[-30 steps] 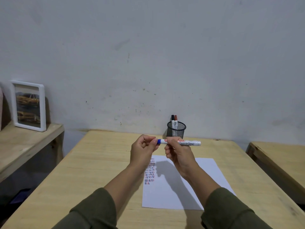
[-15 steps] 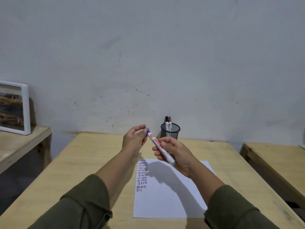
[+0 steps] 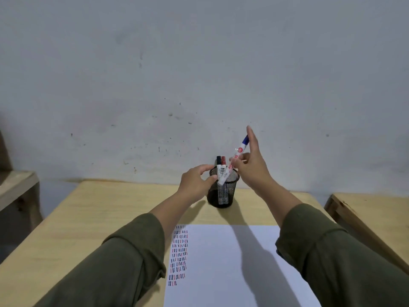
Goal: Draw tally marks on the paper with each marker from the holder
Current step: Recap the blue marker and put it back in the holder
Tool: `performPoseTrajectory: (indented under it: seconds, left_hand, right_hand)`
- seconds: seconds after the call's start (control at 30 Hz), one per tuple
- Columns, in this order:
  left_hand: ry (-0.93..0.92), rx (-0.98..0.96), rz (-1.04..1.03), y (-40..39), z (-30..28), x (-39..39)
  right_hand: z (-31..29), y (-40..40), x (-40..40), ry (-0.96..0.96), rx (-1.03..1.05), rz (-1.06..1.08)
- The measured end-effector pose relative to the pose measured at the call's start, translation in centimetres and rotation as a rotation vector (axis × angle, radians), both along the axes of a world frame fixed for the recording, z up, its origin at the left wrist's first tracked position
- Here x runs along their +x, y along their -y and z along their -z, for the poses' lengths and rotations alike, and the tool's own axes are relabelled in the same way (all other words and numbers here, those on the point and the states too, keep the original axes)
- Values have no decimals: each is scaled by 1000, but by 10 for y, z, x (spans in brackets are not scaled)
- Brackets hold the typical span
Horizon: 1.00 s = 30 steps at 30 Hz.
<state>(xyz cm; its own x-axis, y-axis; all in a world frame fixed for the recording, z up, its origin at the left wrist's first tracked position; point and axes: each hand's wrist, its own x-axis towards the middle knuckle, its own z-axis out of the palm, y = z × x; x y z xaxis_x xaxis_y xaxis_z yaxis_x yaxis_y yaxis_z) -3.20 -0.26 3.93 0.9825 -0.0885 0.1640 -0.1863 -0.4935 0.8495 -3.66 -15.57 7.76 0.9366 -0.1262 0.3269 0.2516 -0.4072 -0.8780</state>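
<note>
Head view: at the near left of the paper, a column of tally marks is seen in black, red and blue. Farther off, the mesh holder is steadied on the worktop by the left hand, its fingers curled round the rim, probably so the cup is not tipped. A black marker and a red marker stand inside. The blue marker is pinched by the right hand, slanted tail-down into the holder, apparently for return.
</note>
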Motion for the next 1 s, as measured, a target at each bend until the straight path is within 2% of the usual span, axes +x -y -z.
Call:
performPoseTrajectory:
  seconds: [0.17, 0.33, 0.6, 0.9, 1.0]
  left_hand:
    - [-38, 83, 49, 5, 9, 15]
    - [-23, 99, 41, 7, 18, 25]
    - [-15, -28, -25, 7, 24, 37]
    - [-22, -115, -60, 10, 27, 42]
    - [-19, -148, -73, 11, 28, 41]
  right_hand:
    - [0, -6, 27, 90, -163, 116]
    - [18, -5, 40, 2, -278, 118]
    - [43, 3, 54, -106, -429, 77]
    - [51, 4, 62, -35, -513, 111]
    - [50, 1, 63, -13, -606, 119]
